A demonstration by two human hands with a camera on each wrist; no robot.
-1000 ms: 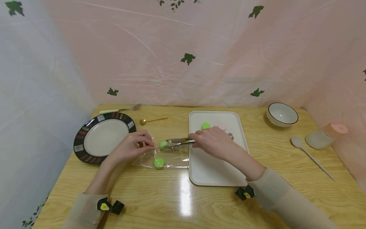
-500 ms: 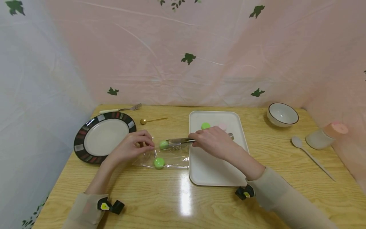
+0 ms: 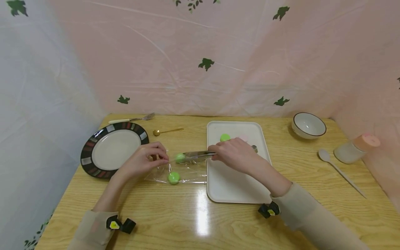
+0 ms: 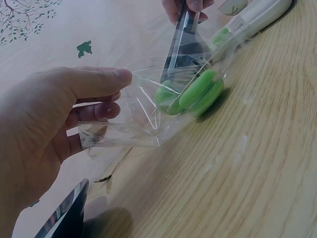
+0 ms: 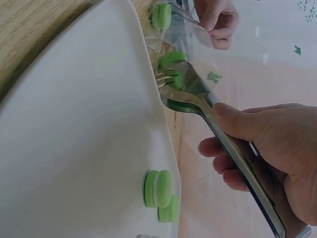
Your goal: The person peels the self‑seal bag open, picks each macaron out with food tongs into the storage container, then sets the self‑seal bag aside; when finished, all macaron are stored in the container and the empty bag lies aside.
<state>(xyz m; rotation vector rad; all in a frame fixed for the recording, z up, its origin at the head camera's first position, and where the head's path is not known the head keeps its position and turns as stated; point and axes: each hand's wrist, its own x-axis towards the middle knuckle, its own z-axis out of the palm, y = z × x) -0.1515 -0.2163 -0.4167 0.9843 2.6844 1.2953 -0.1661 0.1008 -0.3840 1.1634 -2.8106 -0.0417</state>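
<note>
My left hand (image 3: 145, 158) pinches the edge of a clear plastic bag (image 3: 192, 176) between thumb and fingertips. In the left wrist view the bag's mouth spreads away from those fingers. Two green macarons show at the bag: one macaron (image 3: 180, 158) at the tips of metal serving tongs (image 3: 198, 154), the other macaron (image 3: 173, 178) nearer the front edge. My right hand (image 3: 235, 152) grips the tongs above the white tray (image 3: 237, 191). One side of the tongs ends in fork tines (image 5: 167, 78), right at a green macaron (image 5: 172, 58). The palm hides the tongs' handle end in the head view.
On the tray's far part lie a green macaron (image 3: 225, 138) and a pale pink one (image 3: 243, 138). A dark-rimmed plate (image 3: 115, 151), fork (image 3: 131, 119) and gold spoon (image 3: 167, 131) are left. Rightward stand a bowl (image 3: 308, 125), grey spoon (image 3: 340, 172) and jar (image 3: 350, 152).
The tongs' arms, spread apart a second ago, have come together in the head view. My right hand has shifted slightly right with them. The left hand keeps its place on the bag.
</note>
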